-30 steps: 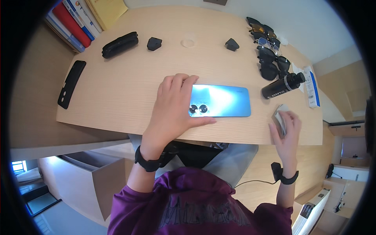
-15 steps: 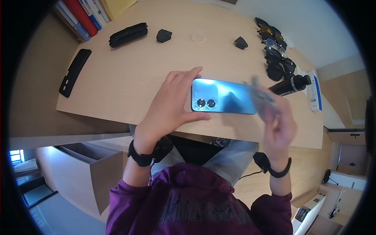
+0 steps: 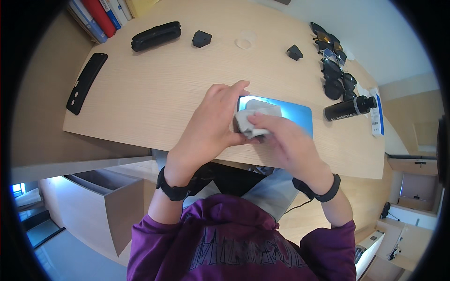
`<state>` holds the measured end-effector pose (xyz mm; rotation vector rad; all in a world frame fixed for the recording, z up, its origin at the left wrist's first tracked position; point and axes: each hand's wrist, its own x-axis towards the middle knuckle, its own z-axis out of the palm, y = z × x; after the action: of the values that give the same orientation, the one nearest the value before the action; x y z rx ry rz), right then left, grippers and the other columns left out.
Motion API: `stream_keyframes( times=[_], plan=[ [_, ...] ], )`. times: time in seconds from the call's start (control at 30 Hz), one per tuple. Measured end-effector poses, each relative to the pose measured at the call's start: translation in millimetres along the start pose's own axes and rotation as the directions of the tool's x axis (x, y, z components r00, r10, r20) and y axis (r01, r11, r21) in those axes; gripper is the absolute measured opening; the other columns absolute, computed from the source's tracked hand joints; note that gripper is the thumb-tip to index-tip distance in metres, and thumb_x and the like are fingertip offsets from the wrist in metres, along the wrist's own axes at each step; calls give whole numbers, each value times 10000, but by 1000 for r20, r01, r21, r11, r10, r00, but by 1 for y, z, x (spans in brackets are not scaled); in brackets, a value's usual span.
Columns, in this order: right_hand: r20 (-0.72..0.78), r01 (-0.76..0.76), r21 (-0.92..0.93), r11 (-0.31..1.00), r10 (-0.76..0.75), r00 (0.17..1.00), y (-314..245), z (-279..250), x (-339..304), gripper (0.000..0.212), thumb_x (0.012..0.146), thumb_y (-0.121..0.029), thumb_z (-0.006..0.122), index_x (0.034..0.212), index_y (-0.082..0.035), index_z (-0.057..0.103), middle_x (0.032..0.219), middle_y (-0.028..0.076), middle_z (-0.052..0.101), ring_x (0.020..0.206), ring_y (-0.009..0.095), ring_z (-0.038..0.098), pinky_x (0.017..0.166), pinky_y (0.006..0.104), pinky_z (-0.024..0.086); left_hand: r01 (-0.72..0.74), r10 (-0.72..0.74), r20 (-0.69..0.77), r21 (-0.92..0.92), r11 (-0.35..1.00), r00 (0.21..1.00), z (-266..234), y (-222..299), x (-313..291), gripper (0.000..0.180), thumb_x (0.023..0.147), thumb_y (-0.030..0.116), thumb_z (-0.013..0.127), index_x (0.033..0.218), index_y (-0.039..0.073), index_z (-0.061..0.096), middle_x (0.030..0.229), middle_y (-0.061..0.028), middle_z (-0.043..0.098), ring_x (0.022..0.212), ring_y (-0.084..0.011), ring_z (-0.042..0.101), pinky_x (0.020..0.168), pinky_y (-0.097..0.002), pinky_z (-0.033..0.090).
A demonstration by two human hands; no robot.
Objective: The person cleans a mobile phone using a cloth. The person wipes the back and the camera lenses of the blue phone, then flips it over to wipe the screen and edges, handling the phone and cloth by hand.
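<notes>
A shiny blue smartphone [image 3: 300, 114] lies back side up near the table's front edge. My left hand [image 3: 208, 119] grips its left end, thumb on the near side and fingers on the far side. In my right hand [image 3: 293, 143] is a folded light grey cloth [image 3: 255, 117], pressed on the phone's left part. The cloth and fingers hide the camera lenses. To the right of the phone a black bottle [image 3: 347, 109] lies on its side.
On the wooden table [image 3: 154, 93] lie a black phone case [image 3: 86, 83], a black glasses case [image 3: 156, 36], two small black pieces [image 3: 202, 39] and a clear ring [image 3: 244, 43]. Several sunglasses [image 3: 332, 69] line the right edge by a white-blue box [image 3: 377, 112]. Books [image 3: 98, 18] stand far left.
My right hand has moved left with the cloth, from the phone's right end onto its camera end. My left hand still holds the phone. The whole view has shifted slightly.
</notes>
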<state>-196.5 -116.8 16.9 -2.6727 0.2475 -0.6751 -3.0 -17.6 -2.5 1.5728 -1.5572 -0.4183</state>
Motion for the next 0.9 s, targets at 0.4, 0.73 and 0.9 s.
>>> stream_keyframes(
  times=[0.4, 0.73, 0.9],
  plan=[
    [-180, -252, 20, 967, 252, 951, -2, 11, 3, 284, 915, 14, 661, 1193, -41, 646, 1086, 146, 725, 918, 333, 711, 759, 383, 587, -13, 13, 42, -18, 1000, 999, -4, 0, 5, 914, 639, 221, 941, 1411, 33, 490, 1289, -144, 617, 1246, -335, 524, 1055, -419, 458],
    [-77, -17, 181, 983, 31, 997, -14, 20, 9, 308, 841, -12, 706, 1141, -28, 639, 1083, 135, 706, 986, 338, 686, 823, 408, 571, -56, 56, 8, 22, 998, 998, -1, -6, 0, 853, 619, 62, 873, 1390, 40, 508, 1305, -139, 611, 1241, -355, 530, 1042, -433, 478],
    [-46, 88, 178, 980, -81, 996, 2, 11, -6, 333, 805, -16, 699, 1134, -34, 649, 1121, 122, 713, 1007, 313, 693, 851, 386, 575, -28, 27, 28, 60, 998, 999, -2, -1, 2, 833, 616, 45, 854, 1377, 28, 515, 1274, -134, 636, 1223, -351, 536, 1053, -418, 451]
  ],
)
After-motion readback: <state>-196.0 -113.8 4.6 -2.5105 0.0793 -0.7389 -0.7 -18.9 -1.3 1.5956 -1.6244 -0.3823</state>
